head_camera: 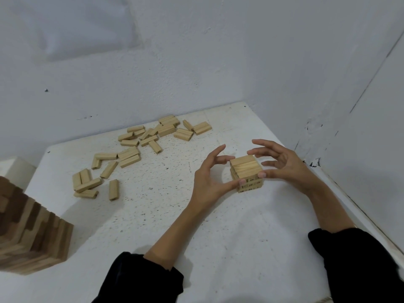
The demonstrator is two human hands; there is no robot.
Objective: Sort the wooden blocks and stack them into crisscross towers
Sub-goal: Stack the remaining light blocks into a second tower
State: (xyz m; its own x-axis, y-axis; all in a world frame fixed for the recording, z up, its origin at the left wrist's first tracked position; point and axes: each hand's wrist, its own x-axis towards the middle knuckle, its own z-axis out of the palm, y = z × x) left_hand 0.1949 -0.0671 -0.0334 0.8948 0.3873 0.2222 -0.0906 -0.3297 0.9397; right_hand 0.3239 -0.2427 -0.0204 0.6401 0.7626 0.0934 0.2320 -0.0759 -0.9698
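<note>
Barely begun: left hand (209, 176) and right hand (286, 167) cup the small tower (246, 166), perhaps four layers; many loose blocks (129, 154) lie beyond the left hand.

A single wide-angle view, worn on the person's head, faces forward and steeply down onto a white counter (240, 248) set into a room corner. It sits close. Both forearms enter from the lower edge, and the left hand (209, 178) and right hand (286, 169) meet at mid-frame around the short block tower (246, 169). The left edge crops a taller block tower (32, 232). The wall (196, 51) fills the upper half.
</note>
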